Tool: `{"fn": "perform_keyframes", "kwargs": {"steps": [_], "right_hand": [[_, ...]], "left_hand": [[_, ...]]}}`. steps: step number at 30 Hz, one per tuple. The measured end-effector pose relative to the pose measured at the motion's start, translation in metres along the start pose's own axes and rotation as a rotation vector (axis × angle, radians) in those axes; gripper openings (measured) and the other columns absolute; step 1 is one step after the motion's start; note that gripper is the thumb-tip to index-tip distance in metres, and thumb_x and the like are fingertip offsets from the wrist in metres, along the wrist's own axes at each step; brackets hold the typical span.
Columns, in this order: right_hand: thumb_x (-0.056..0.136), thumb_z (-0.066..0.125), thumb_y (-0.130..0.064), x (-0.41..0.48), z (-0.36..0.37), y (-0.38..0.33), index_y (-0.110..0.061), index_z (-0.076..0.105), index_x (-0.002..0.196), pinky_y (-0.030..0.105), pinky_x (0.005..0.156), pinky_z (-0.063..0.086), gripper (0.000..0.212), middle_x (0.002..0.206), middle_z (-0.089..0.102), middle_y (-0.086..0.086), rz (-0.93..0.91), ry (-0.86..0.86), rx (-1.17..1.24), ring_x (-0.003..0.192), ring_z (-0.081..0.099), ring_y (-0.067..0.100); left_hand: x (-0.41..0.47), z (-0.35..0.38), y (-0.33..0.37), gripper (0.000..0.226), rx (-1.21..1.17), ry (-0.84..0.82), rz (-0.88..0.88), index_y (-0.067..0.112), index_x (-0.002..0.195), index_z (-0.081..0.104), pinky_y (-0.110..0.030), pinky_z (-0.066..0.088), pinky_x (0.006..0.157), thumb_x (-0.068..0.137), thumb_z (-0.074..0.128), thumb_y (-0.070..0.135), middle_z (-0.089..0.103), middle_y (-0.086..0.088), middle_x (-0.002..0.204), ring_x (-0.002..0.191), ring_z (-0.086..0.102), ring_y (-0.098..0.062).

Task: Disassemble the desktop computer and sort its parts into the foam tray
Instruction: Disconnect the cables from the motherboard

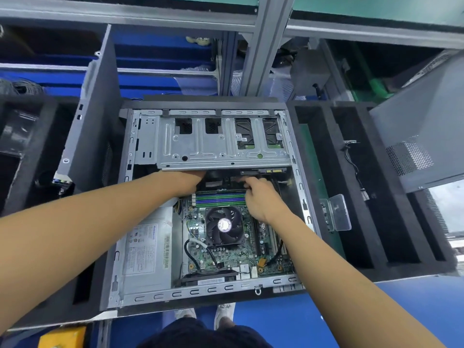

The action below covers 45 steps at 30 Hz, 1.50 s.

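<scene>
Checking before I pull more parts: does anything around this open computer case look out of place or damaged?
Nothing looks broken or spilled. A grey side panel stands on edge left of the case, and a mesh-vented panel leans tilted over the foam tray on the right; either might slip.

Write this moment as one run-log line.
case: open | left hand: under drive cage, fingers hidden | right hand: fingers curled by memory slots, grip unclear
</scene>
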State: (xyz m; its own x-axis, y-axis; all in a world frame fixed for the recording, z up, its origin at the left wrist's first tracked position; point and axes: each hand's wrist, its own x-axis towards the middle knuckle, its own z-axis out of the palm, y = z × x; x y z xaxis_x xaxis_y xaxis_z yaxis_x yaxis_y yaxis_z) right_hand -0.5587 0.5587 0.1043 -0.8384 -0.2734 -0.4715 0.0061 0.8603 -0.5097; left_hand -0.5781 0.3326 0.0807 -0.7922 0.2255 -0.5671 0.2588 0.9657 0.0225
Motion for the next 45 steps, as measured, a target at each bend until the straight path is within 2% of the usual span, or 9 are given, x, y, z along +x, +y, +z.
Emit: {"fn": "perform_keyframes", "kwargs": {"steps": [5, 8, 14, 19, 23, 27, 31, 35, 45], "right_hand": [[0.102, 0.042, -0.021, -0.002, 0.004, -0.009, -0.022, 0.052, 0.136, 0.028, 0.096, 0.038, 0.035, 0.116, 0.054, 0.004, -0.139, -0.019, 0.082, 0.117, 0.045, 0.023], [0.098, 0.05, -0.029, -0.012, 0.009, -0.009, -0.019, 0.044, 0.138, 0.027, 0.101, 0.034, 0.041, 0.122, 0.047, 0.004, -0.241, 0.01, 0.002, 0.122, 0.039, 0.02], [0.075, 0.064, -0.07, -0.036, 0.011, -0.004, -0.026, 0.039, 0.133, 0.032, 0.103, 0.031, 0.077, 0.128, 0.034, -0.004, -0.501, -0.219, -0.319, 0.119, 0.028, 0.015], [0.071, 0.078, -0.055, -0.035, 0.018, -0.002, -0.024, 0.032, 0.141, 0.038, 0.107, 0.036, 0.089, 0.135, 0.031, 0.001, -0.578, -0.151, -0.515, 0.123, 0.032, 0.02], [0.07, 0.08, -0.048, -0.038, 0.023, -0.008, -0.019, 0.032, 0.138, 0.042, 0.1, 0.044, 0.088, 0.134, 0.028, 0.006, -0.578, -0.073, -0.571, 0.119, 0.036, 0.025], [0.07, 0.083, -0.041, -0.041, 0.026, -0.009, -0.021, 0.024, 0.146, 0.042, 0.099, 0.046, 0.099, 0.131, 0.031, 0.006, -0.53, -0.074, -0.545, 0.118, 0.036, 0.025], [0.071, 0.083, -0.039, -0.041, 0.024, -0.009, -0.016, 0.025, 0.148, 0.042, 0.104, 0.043, 0.099, 0.135, 0.028, 0.004, -0.507, -0.088, -0.491, 0.123, 0.034, 0.025], [0.069, 0.083, -0.042, -0.041, 0.023, -0.009, -0.018, 0.032, 0.142, 0.043, 0.098, 0.048, 0.092, 0.138, 0.022, 0.001, -0.512, -0.063, -0.473, 0.124, 0.031, 0.025], [0.068, 0.082, -0.045, -0.041, 0.022, -0.009, -0.014, 0.035, 0.14, 0.04, 0.095, 0.05, 0.091, 0.131, 0.028, 0.003, -0.569, -0.027, -0.509, 0.118, 0.037, 0.024]], "left_hand": [[-0.017, -0.012, 0.01, 0.045, -0.284, -0.022, 0.236, 0.02, 0.139, 0.035, -0.034, 0.05, 0.077, 0.095, 0.047, 0.017, 0.062, -0.006, 0.108, 0.085, 0.059, -0.02], [-0.027, -0.014, 0.011, 0.047, -0.35, -0.085, 0.258, 0.023, 0.136, 0.037, -0.023, 0.038, 0.059, 0.092, 0.053, 0.026, 0.058, 0.007, 0.094, 0.071, 0.053, -0.005], [-0.034, -0.011, 0.017, 0.061, -0.31, 0.067, 0.304, 0.021, 0.149, 0.029, -0.028, 0.043, 0.078, 0.094, 0.054, 0.03, 0.058, -0.003, 0.12, 0.097, 0.056, -0.015], [-0.032, -0.006, 0.011, 0.034, -0.446, 0.119, 0.268, 0.029, 0.128, 0.046, -0.016, 0.028, 0.05, 0.095, 0.052, 0.031, 0.048, 0.018, 0.072, 0.063, 0.05, 0.015], [-0.031, 0.0, 0.006, 0.002, -0.436, 0.139, 0.178, 0.028, 0.096, 0.048, -0.025, 0.034, 0.056, 0.096, 0.048, 0.03, 0.055, 0.012, 0.074, 0.065, 0.053, -0.004], [-0.032, 0.003, 0.001, 0.028, -0.382, 0.105, 0.033, 0.016, 0.098, 0.053, -0.03, 0.038, 0.067, 0.103, 0.037, 0.039, 0.055, 0.006, 0.078, 0.076, 0.056, -0.019], [-0.036, 0.007, -0.003, 0.035, -0.533, 0.088, -0.055, 0.014, 0.087, 0.052, -0.029, 0.036, 0.057, 0.105, 0.036, 0.04, 0.054, 0.0, 0.075, 0.069, 0.054, -0.016], [-0.039, 0.006, -0.005, 0.039, -0.609, 0.1, -0.125, 0.005, 0.103, 0.059, -0.03, 0.04, 0.06, 0.105, 0.036, 0.036, 0.062, -0.009, 0.081, 0.069, 0.055, -0.018], [-0.04, 0.005, -0.005, 0.027, -0.618, 0.058, -0.089, 0.011, 0.102, 0.064, -0.026, 0.044, 0.06, 0.102, 0.043, 0.029, 0.069, -0.006, 0.09, 0.069, 0.057, -0.012]]}}
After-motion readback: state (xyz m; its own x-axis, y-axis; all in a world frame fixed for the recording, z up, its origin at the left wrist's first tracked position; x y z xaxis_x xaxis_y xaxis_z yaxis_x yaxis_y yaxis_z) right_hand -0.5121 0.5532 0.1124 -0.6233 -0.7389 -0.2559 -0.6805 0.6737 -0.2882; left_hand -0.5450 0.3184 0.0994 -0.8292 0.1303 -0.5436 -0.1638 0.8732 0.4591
